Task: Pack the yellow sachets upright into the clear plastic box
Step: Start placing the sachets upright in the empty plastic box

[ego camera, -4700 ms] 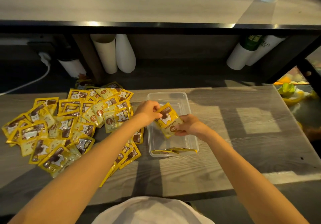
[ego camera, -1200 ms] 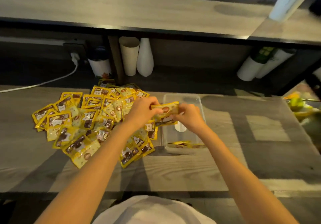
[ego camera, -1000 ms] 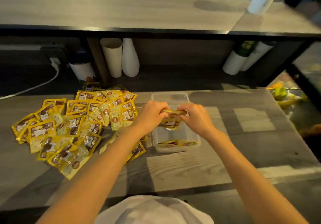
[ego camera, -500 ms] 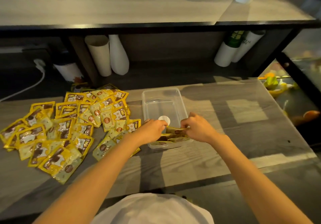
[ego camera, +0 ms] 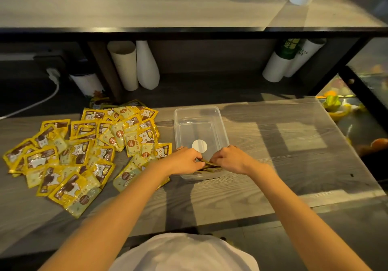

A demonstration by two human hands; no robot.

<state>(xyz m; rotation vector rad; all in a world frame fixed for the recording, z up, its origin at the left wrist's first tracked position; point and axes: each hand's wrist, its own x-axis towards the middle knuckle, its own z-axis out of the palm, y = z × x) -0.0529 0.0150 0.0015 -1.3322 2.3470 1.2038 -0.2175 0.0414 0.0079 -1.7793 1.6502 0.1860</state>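
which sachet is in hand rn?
The edge-on sachet at the near end of the clear plastic box, pinched between the left hand and the right hand. Others lie flat in the pile left of the box, untouched.

The sachet (ego camera: 206,162), which both hands held flat and face up over the middle of the clear plastic box (ego camera: 197,111) some seconds ago, is now turned on its edge. It is lowered into the 6 o'clock end of the box, against the packed sachets (ego camera: 210,169) there. The left hand (ego camera: 184,161) has come down and pinches it at its 9 o'clock end, the right hand (ego camera: 231,159) at its 3 o'clock end. The round white sticker (ego camera: 199,146) on the box floor, covered by the sachet before, now shows at 12 o'clock from the hands.
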